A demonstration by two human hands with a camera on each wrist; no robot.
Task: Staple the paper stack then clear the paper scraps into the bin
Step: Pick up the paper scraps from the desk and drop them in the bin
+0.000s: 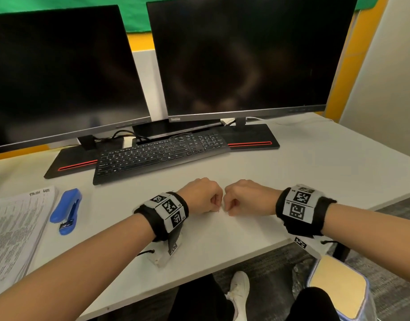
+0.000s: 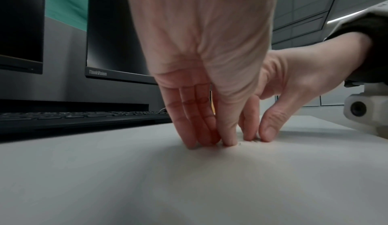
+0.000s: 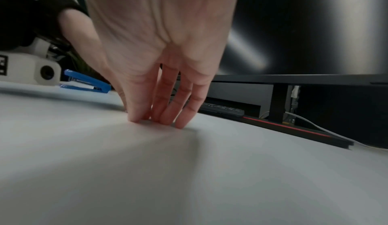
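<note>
Both hands meet at the middle of the white desk (image 1: pixel 245 228), fingertips down and bunched. Tiny paper scraps (image 1: pixel 220 210) lie between them; in the left wrist view the scraps (image 2: pixel 253 140) sit on the desk under the fingertips. My left hand (image 1: pixel 216 206) (image 2: pixel 220 143) pinches at them with thumb and fingers together. My right hand (image 1: pixel 227 208) (image 3: pixel 159 122) pinches them from the other side, thumb against forefinger. The printed paper stack (image 1: pixel 14 228) lies at the far left. The blue stapler (image 1: pixel 67 209) (image 3: pixel 88 84) lies beside it.
A black keyboard (image 1: pixel 157 154) and two dark monitors (image 1: pixel 245 59) stand behind the hands. The bin (image 1: pixel 338 290), lined with clear plastic, stands on the floor below the desk's right front edge, next to my legs and a white shoe (image 1: pixel 239 290).
</note>
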